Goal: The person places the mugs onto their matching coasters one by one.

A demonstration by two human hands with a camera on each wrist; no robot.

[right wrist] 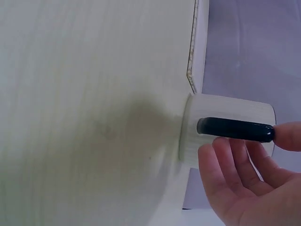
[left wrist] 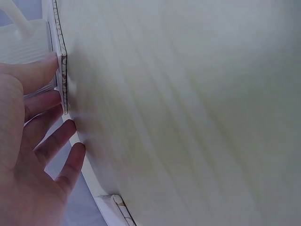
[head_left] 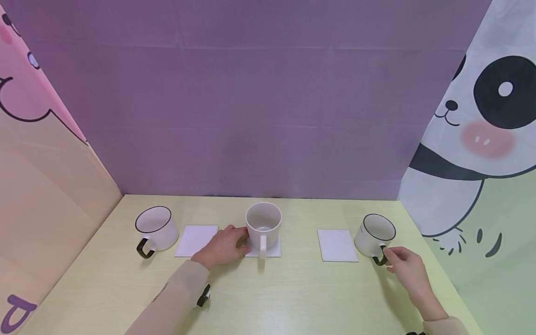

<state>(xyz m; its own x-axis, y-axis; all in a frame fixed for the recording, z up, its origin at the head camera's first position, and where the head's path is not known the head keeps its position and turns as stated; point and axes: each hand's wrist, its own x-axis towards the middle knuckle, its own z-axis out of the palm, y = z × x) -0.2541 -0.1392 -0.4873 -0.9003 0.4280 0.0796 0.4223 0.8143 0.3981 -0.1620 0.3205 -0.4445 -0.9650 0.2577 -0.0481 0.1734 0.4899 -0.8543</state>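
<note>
A white mug with a white handle (head_left: 264, 223) stands upright on a square white coaster (head_left: 274, 250) at the middle of the table. My left hand (head_left: 226, 245) is beside that mug, its thumb and fingertips touching the coaster's left edge; the left wrist view shows these fingers (left wrist: 44, 117) loosely spread. At the right, a white mug with a black rim and black handle (head_left: 374, 236) stands upright on the table. My right hand (head_left: 407, 270) pinches its handle (right wrist: 237, 129) between thumb and fingers. The mug's far side is hidden.
Another black-rimmed white mug (head_left: 158, 229) stands at the left, its black handle facing front-left. One bare white coaster (head_left: 197, 239) lies beside it, and another coaster (head_left: 337, 245) lies left of the right mug. A purple cloth (head_left: 259, 102) hangs behind the pale table (head_left: 284, 298).
</note>
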